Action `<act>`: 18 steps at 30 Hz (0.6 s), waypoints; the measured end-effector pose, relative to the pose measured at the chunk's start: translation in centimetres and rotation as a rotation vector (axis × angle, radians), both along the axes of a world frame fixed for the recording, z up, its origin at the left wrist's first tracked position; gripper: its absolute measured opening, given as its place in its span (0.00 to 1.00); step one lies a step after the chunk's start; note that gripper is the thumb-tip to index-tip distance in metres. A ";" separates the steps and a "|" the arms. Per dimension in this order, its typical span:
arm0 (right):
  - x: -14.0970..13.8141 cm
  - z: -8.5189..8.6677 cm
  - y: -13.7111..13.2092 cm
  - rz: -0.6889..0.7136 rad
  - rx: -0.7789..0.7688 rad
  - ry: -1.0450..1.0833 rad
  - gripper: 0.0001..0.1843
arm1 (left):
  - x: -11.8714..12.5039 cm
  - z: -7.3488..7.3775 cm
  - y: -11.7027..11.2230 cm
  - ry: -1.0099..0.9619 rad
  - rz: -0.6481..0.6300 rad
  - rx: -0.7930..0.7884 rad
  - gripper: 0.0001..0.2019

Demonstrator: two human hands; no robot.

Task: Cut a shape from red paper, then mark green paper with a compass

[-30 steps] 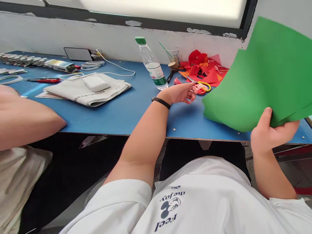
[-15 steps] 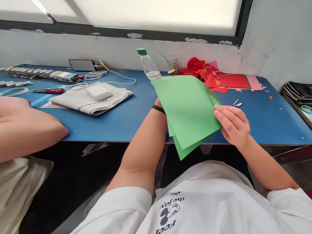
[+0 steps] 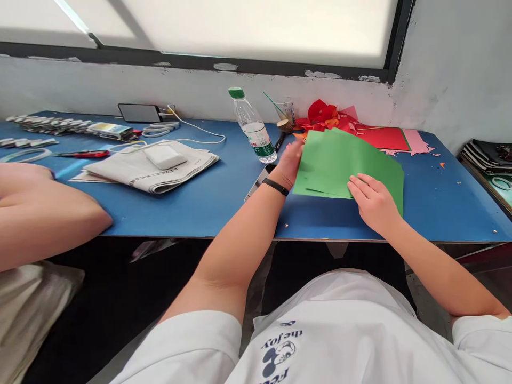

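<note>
Several sheets of green paper (image 3: 326, 165) lie stacked and slightly out of line over the right half of the blue table. My right hand (image 3: 374, 205) grips the lower edge, fingers together on the top face and its thumb out of sight. At the sheets' left edge is my left hand (image 3: 291, 160), its fingers stretched out and a little blurred. A black band (image 3: 276, 186) circles my left wrist. Just beyond that hand stands a water bottle (image 3: 258, 136) with a green cap. A phone (image 3: 258, 181) lies partly hidden by my left forearm.
Red paper scraps (image 3: 324, 114) and red and pink sheets (image 3: 382, 137) lie at the back right. On the left are folded newspaper (image 3: 132, 168), a white case (image 3: 165, 154), red-handled scissors (image 3: 94, 154) and a charging phone (image 3: 139, 112). Another person's arm (image 3: 48, 218) rests at the table's left edge.
The green sheets have gone from tilted up toward me to lower and flatter over the table, farther right. My left hand has come out from behind them to their left edge.
</note>
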State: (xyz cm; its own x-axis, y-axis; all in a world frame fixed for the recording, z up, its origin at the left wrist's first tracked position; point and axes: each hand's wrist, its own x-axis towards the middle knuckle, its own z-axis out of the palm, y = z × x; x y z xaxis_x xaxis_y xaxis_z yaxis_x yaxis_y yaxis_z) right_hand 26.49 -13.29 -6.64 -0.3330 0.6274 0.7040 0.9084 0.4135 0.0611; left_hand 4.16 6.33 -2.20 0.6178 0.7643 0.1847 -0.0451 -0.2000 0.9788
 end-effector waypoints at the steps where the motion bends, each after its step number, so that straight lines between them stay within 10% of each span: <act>1: 0.1 0.2 0.0 0.037 -0.079 -0.035 0.20 | 0.4 -0.4 0.1 0.050 -0.034 -0.047 0.46; 6: 1.6 3.8 0.3 0.332 -0.284 -0.161 0.24 | 1.0 -2.0 1.0 0.133 -0.090 -0.175 0.26; 11: 7.7 7.9 5.0 0.034 -0.045 0.281 0.17 | 0.2 -1.6 2.2 -0.097 0.101 -0.090 0.28; 14: 11.6 7.2 8.6 -0.170 0.088 0.915 0.26 | -0.3 -1.2 3.0 -0.237 0.214 -0.033 0.29; 18: 13.6 3.6 11.6 -0.067 -0.122 1.184 0.38 | -0.6 -1.5 4.1 -0.306 0.302 0.009 0.28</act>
State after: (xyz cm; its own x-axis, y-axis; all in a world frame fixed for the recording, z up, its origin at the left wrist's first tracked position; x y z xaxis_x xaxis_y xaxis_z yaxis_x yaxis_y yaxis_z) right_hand 40.09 -1.73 -3.01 0.5190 0.7030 0.4863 0.3938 0.3083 -0.8659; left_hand 3.54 10.39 -3.67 0.2825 0.8999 0.3324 -0.2716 -0.2573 0.9274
